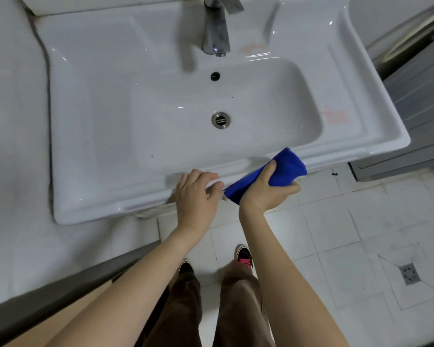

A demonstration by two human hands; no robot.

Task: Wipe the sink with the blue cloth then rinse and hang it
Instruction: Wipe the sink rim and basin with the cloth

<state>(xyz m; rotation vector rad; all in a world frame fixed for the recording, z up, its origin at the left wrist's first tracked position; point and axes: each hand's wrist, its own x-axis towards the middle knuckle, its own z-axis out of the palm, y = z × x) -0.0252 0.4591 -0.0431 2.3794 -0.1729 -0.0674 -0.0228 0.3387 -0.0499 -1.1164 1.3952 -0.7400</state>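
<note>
— Where is the blue cloth (273,175) now, and who is holding it?

— The right hand (266,194) is holding it. The grip is clamped around the bunched cloth, thumb on top and fingers closing underneath. The cloth is hanging just at the front rim of the sink (98,204), toward the right side, partly over the floor.

— Why is it bunched like this and not spread flat?

— I think a thick pad is giving more pressure on the narrow rim, and it is easier to steer along the edge.

— And the left hand (197,194), is it doing something?

— It is resting on the front rim, just beside the cloth. Its grip is loosely curling over the edge and is holding nothing. It looks like the person is steadying the body while leaning over.

— Is water running from the faucet (216,33)?

— I am seeing no stream. The basin around the drain (220,119) is looking dry, and pinkish marks are showing on the right ledge, so I am judging that the wiping is not finished and the rinsing is not begun.
</note>
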